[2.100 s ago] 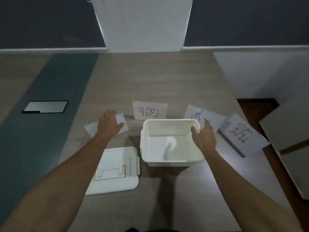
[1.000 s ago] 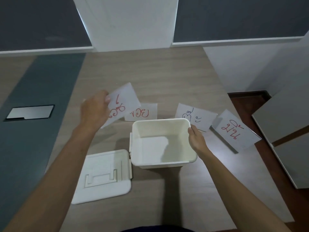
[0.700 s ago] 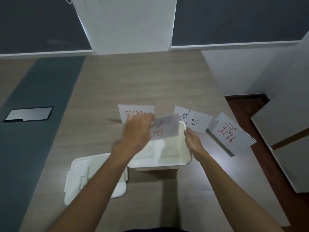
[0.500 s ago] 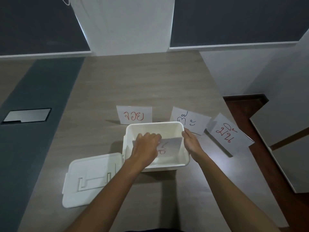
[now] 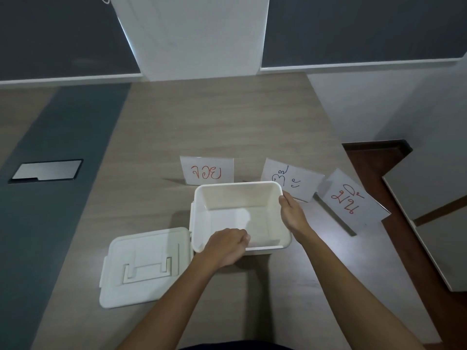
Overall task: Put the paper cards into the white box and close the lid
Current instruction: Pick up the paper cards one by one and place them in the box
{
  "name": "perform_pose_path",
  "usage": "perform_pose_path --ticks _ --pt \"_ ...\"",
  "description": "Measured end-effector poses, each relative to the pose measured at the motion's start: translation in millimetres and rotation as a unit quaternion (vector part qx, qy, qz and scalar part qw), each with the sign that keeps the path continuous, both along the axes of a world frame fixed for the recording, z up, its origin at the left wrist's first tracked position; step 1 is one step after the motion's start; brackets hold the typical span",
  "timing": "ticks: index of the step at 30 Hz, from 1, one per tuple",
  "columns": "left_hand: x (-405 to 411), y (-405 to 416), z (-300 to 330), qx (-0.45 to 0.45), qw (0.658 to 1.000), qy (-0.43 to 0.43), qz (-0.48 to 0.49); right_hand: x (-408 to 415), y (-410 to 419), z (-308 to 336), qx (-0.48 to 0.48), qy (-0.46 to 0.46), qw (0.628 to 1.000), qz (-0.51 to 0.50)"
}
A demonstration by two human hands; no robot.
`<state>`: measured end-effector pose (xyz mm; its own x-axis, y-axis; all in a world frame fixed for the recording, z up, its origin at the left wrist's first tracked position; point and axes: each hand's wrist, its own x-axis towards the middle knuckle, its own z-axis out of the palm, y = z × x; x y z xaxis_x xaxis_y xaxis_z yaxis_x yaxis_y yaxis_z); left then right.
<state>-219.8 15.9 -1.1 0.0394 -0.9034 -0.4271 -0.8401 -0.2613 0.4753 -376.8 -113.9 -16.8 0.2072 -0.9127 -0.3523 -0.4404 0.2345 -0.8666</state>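
My left hand (image 5: 225,246) is curled over the near edge of the white box (image 5: 199,218), and its fingers are hidden, so I cannot tell if it holds a card. My right hand (image 5: 293,214) grips the box's right rim, and the one lid (image 5: 144,266) lies flat just left of the box. Behind the box I count three cards with red writing: one (image 5: 207,170) partly hidden, one (image 5: 293,179) by my right hand, one (image 5: 351,200) at the table's (image 5: 202,122) right edge.

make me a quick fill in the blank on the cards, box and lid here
1. The number of cards lying on the table outside the white box is ____.
2. The lid lies on the box's ____ side.
3. The right hand holds the box's ____ rim.
4. The left hand reaches over the box's ____ rim.

Missing words: three; left; right; near
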Motion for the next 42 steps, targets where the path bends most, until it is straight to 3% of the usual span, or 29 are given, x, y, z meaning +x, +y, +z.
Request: perform_pose_path --ticks 6,12,15,19,21,24,28,31,36,42 --pt "-2 4 2 0.010 1.000 0.007 0.009 1 2 1 -0.004 0.003 1.000 -0.002" --pt "17 3 10 -0.072 0.996 0.011 0.051 4 4 1 -0.010 0.010 1.000 -0.009" --pt "31 2 10 -0.151 0.985 0.013 0.087 5 5 1 -0.018 0.021 1.000 -0.009" --pt "56 1 5 -0.327 0.924 -0.046 0.193 4 5 -1 -0.033 0.031 0.999 -0.002" --pt "71 3 -3 -0.302 0.916 -0.046 0.260 4 6 0 -0.039 0.036 0.999 0.002" --pt "83 8 -20 -0.183 0.916 0.056 0.352 6 7 1 -0.059 0.046 0.997 0.002" --pt "80 13 -30 -0.154 0.903 0.169 0.364 9 8 -3 -0.144 0.100 0.984 -0.022" --pt "75 10 -27 -0.156 0.889 0.211 0.375 24 1 11 -0.246 0.171 0.954 -0.015" --pt "66 5 -24 -0.164 0.877 0.210 0.401 87 -33 36 -0.376 0.192 0.899 0.114" --pt "66 4 -27 -0.149 0.874 0.201 0.417 167 -75 21 -0.311 0.266 0.872 0.268"
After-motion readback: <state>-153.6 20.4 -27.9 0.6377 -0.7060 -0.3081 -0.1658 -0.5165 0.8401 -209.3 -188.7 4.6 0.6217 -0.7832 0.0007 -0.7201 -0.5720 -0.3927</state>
